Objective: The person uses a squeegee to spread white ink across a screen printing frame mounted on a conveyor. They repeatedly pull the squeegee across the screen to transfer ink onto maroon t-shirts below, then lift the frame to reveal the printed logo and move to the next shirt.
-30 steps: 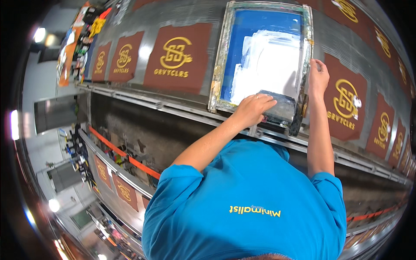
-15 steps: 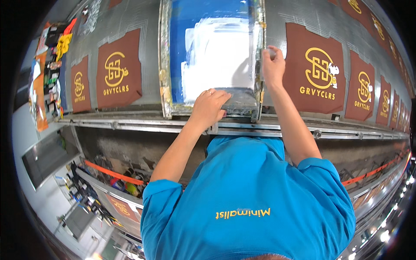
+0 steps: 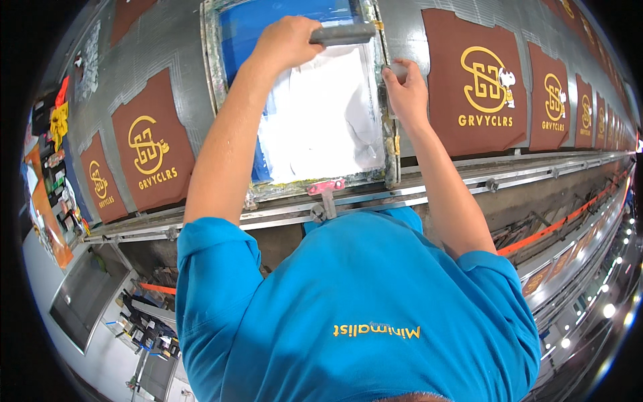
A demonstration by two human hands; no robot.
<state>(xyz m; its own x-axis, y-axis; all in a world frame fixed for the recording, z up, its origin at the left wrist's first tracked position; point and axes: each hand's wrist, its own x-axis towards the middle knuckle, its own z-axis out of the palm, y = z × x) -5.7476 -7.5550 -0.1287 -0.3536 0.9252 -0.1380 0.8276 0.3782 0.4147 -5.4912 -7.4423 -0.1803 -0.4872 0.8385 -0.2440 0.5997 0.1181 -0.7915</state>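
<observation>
My left hand (image 3: 289, 41) is closed round the end of a grey squeegee (image 3: 345, 34), which lies crosswise over the far part of a screen-printing frame (image 3: 211, 67). White ink (image 3: 315, 114) covers much of the frame's blue mesh (image 3: 241, 50). At the frame's right side my right hand (image 3: 407, 94) has thumb and fingers pinched round a small pale piece; whether it is fixed to the frame I cannot tell. Just right of that hand lies a brown garment panel (image 3: 442, 74) with a yellow print and a white figure.
Another brown panel (image 3: 130, 114), printed yellow, lies left of the frame. More panels (image 3: 546, 80) run along the grey table to the right. A metal rail (image 3: 429, 194) edges the near side, with a pink-topped clamp (image 3: 326, 187) by the frame.
My left hand has gone from the frame's near end to its far part, with the squeegee now plainly visible in it. My right hand stays at the right side.
</observation>
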